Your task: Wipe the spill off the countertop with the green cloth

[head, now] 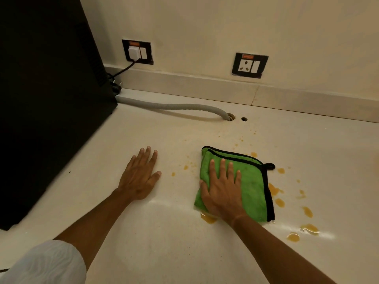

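A folded green cloth point(252, 181) with black trim lies on the pale countertop point(164, 232). My right hand point(222, 189) presses flat on the cloth's left half, fingers spread. Orange spill point(273, 189) sits in puddles and drops to the right of the cloth, with a puddle point(208, 218) at its near edge, under my wrist. Small orange drops point(185, 167) lie to its left and more are scattered beyond it. My left hand point(139, 175) rests flat on the bare counter left of the cloth, fingers apart, holding nothing.
A large black appliance point(47, 99) stands at the left. A grey corrugated hose point(174, 106) runs from it into a hole in the counter near the back wall. A plugged socket point(137, 51) and a free socket point(249, 65) are on the wall.
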The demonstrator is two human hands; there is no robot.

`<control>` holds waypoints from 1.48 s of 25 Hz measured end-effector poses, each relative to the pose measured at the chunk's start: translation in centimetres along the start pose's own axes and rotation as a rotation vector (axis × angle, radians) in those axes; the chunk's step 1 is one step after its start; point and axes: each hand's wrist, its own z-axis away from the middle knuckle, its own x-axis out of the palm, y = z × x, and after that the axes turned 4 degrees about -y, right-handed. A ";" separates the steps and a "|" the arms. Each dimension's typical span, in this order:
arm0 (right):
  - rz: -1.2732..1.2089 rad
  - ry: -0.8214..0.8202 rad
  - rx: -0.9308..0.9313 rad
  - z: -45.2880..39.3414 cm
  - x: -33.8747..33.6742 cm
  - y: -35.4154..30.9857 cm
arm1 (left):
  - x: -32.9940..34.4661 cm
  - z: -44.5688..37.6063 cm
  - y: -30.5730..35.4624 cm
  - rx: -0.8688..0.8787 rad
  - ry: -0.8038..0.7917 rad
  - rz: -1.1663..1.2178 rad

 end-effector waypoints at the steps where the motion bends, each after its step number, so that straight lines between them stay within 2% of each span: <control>1: 0.002 -0.004 -0.006 -0.7 -0.1 -0.1 | 0.1 -0.1 0.0 0.003 -0.011 -0.016; 4: -0.001 -0.020 -0.054 -3.7 -0.5 -0.9 | 0.5 -0.3 -0.1 0.010 0.011 -0.036; 8: 0.031 -0.074 -0.227 -6.4 -0.4 -2.4 | 1.0 -0.4 -0.2 0.010 0.040 -0.066; 14: 0.047 -0.054 -0.462 -0.4 0.0 0.0 | 0.6 -0.4 -0.1 0.016 0.035 -0.068; 17: 0.033 -0.054 -0.313 0.2 0.3 0.9 | 0.6 -0.3 -0.1 0.013 0.040 -0.073; 20: -0.039 -0.097 -0.150 -3.6 -0.2 -1.6 | 0.7 -0.3 0.0 0.007 0.036 -0.090; 24: 0.022 -0.132 -0.306 -4.4 -0.6 -4.4 | 0.5 -0.4 0.0 0.008 0.035 -0.079; 28: 0.011 -0.064 -0.413 2.6 0.5 -2.3 | 0.6 -0.5 0.0 0.015 0.042 -0.073; 32: 0.016 -0.044 -0.359 5.3 1.3 -2.1 | 0.6 -0.5 0.0 0.006 0.049 -0.073; 37: -0.006 -0.064 -0.205 -1.1 0.1 -7.2 | 0.6 -0.4 0.2 -0.004 0.033 -0.074</control>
